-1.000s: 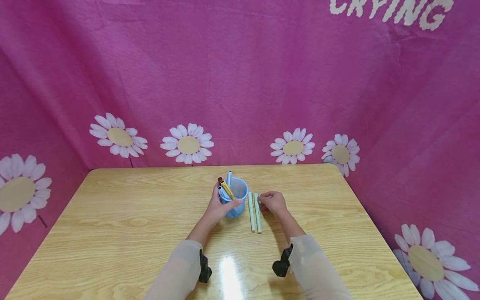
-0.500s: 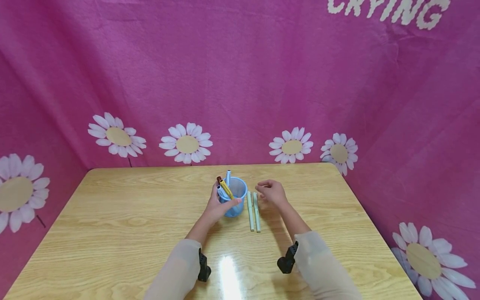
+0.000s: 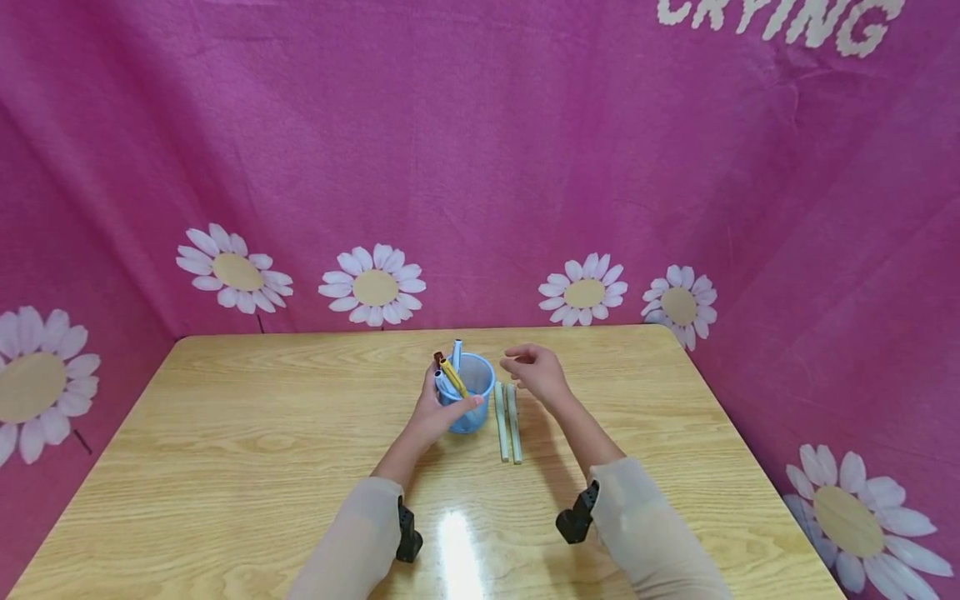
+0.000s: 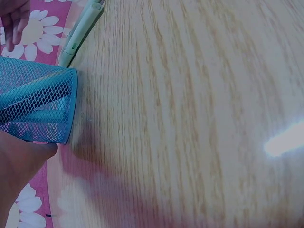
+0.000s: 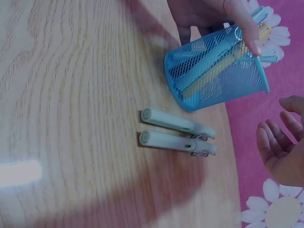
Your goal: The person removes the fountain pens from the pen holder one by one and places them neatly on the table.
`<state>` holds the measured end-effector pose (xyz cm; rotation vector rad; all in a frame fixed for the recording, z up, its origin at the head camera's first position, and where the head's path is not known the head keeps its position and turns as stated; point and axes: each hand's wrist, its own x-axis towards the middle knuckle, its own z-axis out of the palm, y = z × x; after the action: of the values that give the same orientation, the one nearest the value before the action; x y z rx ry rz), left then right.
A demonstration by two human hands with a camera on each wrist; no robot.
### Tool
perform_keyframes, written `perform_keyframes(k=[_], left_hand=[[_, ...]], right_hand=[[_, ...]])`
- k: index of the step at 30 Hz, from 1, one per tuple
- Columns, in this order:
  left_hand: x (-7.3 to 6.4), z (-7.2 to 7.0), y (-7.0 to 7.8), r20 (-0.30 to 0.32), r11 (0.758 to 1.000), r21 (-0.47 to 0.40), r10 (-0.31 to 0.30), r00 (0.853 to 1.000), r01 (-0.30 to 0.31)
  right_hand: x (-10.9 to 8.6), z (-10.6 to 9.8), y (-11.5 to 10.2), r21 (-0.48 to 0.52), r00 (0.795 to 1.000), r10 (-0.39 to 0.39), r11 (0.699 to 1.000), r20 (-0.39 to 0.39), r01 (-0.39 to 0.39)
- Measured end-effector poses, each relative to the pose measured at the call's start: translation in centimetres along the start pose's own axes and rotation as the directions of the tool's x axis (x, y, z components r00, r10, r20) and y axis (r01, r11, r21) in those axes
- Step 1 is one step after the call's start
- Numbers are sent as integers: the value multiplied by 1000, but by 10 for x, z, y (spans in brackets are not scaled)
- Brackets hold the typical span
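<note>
My left hand (image 3: 438,412) grips a blue mesh pen holder (image 5: 216,71), thumb at the near side of the rim. Inside it lean a yellow pen (image 3: 453,378), a dark red-brown one (image 3: 438,357) and light blue pens (image 3: 457,354). To the right of the holder, two pale green pens (image 5: 168,121) with metal clips lie side by side on the table. My right hand (image 3: 542,373) hovers beyond their far ends, fingers loosely bent and holding nothing. The left wrist view shows the holder from its side, with only part of the left thumb (image 4: 28,152) visible.
The wood-grain table (image 3: 262,450) ends at a far edge in front of a pink cloth (image 3: 480,167) printed with white daisies. Light glares off the table (image 3: 461,550) near the front. A black wrist camera (image 3: 577,515) sits at each sleeve.
My right hand has risen off the right-hand green pen and moved farther away over the table. The left hand, the holder and both green pens stay where they were.
</note>
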<state>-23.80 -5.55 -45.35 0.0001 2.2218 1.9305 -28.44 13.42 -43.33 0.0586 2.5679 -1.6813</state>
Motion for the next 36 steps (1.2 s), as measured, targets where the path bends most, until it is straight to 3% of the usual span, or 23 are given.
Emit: perform_keyframes(k=[3,9,12,29,36], left_hand=[[4,0,-4,-4,1000,2,13,1000,-13],[22,3,-29,-25,998,-35,43,999,-44],[24,4,-33,-34,997,-36,60,998,-61],[24,3,-34,-30,997,-23,73,997,-74],[18,1,-24,13,995,-64,81,997,-80]], right_hand=[[-1,2,-8,-2,1000,-8,1000,4,8],[-3,8,-22,17,998,-67,998,6,67],[-3,11,-25,23,996,-92,996,8,92],[-1,33,-31,-19,960,-226,973,168,232],[-3,38,-33,-30,937,-257,962,236,271]])
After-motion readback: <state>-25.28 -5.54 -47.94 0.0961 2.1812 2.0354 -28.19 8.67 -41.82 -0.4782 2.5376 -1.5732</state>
